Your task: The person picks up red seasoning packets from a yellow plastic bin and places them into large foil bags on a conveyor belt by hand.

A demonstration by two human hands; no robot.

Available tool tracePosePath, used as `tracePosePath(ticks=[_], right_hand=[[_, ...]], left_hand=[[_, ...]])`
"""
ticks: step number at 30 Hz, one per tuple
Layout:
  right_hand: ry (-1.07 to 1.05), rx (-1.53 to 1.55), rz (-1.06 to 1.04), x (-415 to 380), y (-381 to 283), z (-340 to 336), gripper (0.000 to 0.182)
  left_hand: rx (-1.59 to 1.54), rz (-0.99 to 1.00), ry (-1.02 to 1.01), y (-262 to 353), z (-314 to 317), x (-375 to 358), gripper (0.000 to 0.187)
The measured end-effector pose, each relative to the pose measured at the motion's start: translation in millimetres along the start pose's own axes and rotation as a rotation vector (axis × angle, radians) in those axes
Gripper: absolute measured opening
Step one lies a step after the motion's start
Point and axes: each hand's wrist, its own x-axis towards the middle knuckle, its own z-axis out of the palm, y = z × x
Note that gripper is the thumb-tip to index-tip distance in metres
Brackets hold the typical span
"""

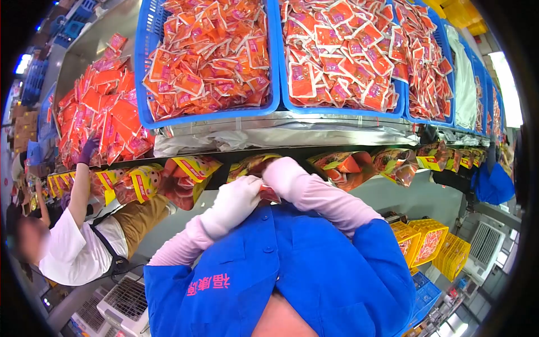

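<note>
My left hand [238,199], in a white glove, is closed with its fingers curled around a small red packet [270,194] in front of my chest. Just above and to the right, my right hand [283,175], also gloved in white, bends over the mouth of a yellow-edged printed bag [247,167]. Its fingers are curled and their tips are hidden, so what they hold cannot be made out. To the left of this bag hangs another open bag [191,171] with red contents. An open bag [343,167] with red packets showing inside is on the right.
Blue crates [275,67] full of red sachets stand beyond the bag row. A heap of larger red packets [106,112] lies on the left, where a co-worker's purple-gloved hand [88,150] reaches. Yellow crates [429,241] stand low on the right.
</note>
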Motion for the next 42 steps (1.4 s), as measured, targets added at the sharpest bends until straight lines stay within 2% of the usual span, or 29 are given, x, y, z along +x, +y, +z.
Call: tracePosePath(ticks=[3, 4, 5, 6, 8, 9, 10, 11, 12, 13, 14, 16, 17, 18, 19, 20, 22, 24, 26, 27, 28, 30, 32, 33, 35, 36, 38, 39, 42], right_hand=[[0.019, -0.086, -0.074, -30.9, -8.7, -9.7, 0.018], [-0.095, -0.119, -0.147, -33.5, -13.8, -21.0, 0.02], [-0.033, -0.071, -0.197, -31.2, -9.2, -23.2, 0.019], [0.025, -0.024, -0.254, -27.8, -4.9, -25.5, 0.019], [0.254, 0.063, 0.007, -29.7, 22.9, -68.3, 0.017], [0.69, 0.074, 0.215, -11.7, 62.8, -63.3, 0.017], [0.696, 0.176, 0.41, -12.2, 91.1, -90.7, 0.02], [0.66, 0.077, 0.641, 9.6, 129.5, -98.4, 0.046], [0.818, 0.011, 0.66, 34.3, 166.5, -86.1, 0.071], [0.632, 0.039, 0.696, 52.4, 185.1, -90.9, 0.081], [0.639, 0.043, 0.696, 67.6, 200.1, -89.4, 0.081], [0.589, 0.087, 0.633, 86.8, 218.0, -79.6, 0.073], [0.562, 0.231, 0.604, 65.4, 202.1, -100.5, 0.055], [0.796, 0.164, 0.658, 83.0, 228.8, -71.3, 0.037], [0.918, 0.247, 0.572, 53.9, 214.3, -74.8, 0.029], [1.04, 0.325, 0.482, 8.8, 187.2, -87.5, 0.023], [0.835, 0.819, 0.239, -68.3, 158.9, -95.4, 0.032], [0.591, 1.283, 0.04, -120.2, 105.3, -79.3, 0.035], [0.37, 0.665, -0.075, -130.6, 75.5, -57.7, 0.03], [0.241, 0.4, -0.002, -117.3, 58.8, -37.3, 0.03], [0.113, 0.135, 0.059, -88.0, 46.3, -11.6, 0.03], [-0.146, 0.109, 0.327, -16.4, 33.5, 25.5, 0.03], [-0.02, -0.003, 0.312, 25.4, 36.0, 78.3, 0.03], [-0.016, -0.002, 0.305, 28.7, 37.3, 76.4, 0.03], [0.126, 0.308, 0.357, 36.9, 38.3, 71.5, 0.031], [0.126, 0.305, 0.347, 23.7, 38.6, 60.7, 0.031], [0.043, 0.081, 0.01, -33.3, 43.0, 20.7, 0.027], [0.026, 0.021, 0.021, -56.2, 37.1, 8.4, 0.023], [0.045, -0.234, -0.024, -74.8, 29.7, 17.3, 0.016]], left_hand=[[0.416, -0.075, -0.203, -24.5, 61.9, 25.7, 0.02], [0.577, -0.139, -0.283, -37.2, 95.4, 39.3, 0.018], [0.325, -0.373, -0.274, -64.9, 147.0, 56.6, 0.021], [0.191, -0.37, -0.516, -59.8, 121.4, 70.2, 0.027], [0.355, -0.331, -0.43, -104.8, 171.2, 70.7, 0.023], [0.509, -0.279, -0.366, -120.6, 188.7, 69.8, 0.023], [0.471, -0.401, -0.667, -51.4, 96.3, 78.1, 0.028], [0.519, -0.233, -0.489, -52.9, 87.1, 59.5, 0.027], [0.563, -0.06, -0.318, -56.8, 76.8, 37.5, 0.026], [0.478, -0.056, -0.365, -42.0, 41.0, 32.9, 0.025], [0.391, -0.051, -0.405, -23.6, -2.1, 34.7, 0.023], [0.178, -0.027, -0.295, -22.7, -63.7, 56.6, 0.019], [0.14, 0.022, -0.017, -37.5, -74.9, 72.5, 0.017], [0.219, -0.161, 0.151, -41.2, -87.4, 102.3, 0.015], [0.32, -0.119, 0.333, -72.5, -82.7, 133.7, 0.016], [0.457, -0.037, 0.405, -108.4, -71.5, 165.3, 0.016], [0.684, -0.101, 0.286, -169.1, -43.6, 215.7, 0.018], [0.731, -0.318, 0.021, -209.7, -21.7, 247.4, 0.022], [0.711, -0.334, 0.013, -211.2, -28.2, 265.2, 0.024], [0.624, -0.246, 0.118, -210.3, -31.7, 261.5, 0.02], [0.625, -0.244, 0.117, -195.0, -36.9, 251.4, 0.02], [0.375, 0.043, 0.609, -138.0, -53.6, 204.8, 0.014], [-0.013, 0.007, 0.397, -72.4, -79.7, 146.1, 0.014], [-0.432, 0.067, 0.246, -67.6, -67.3, 120.5, 0.027], [-0.351, 0.18, 0.084, 4.8, -72.0, 60.2, 0.033], [-0.439, 0.19, -0.04, 14.9, -52.7, 44.7, 0.028], [-0.297, 0.185, 0.042, 25.1, -10.4, 32.0, 0.023], [-0.183, 0.125, 0.022, 24.0, 7.4, 33.7, 0.02], [0.477, 0.058, -0.247, 7.3, 62.8, 56.7, 0.025]])
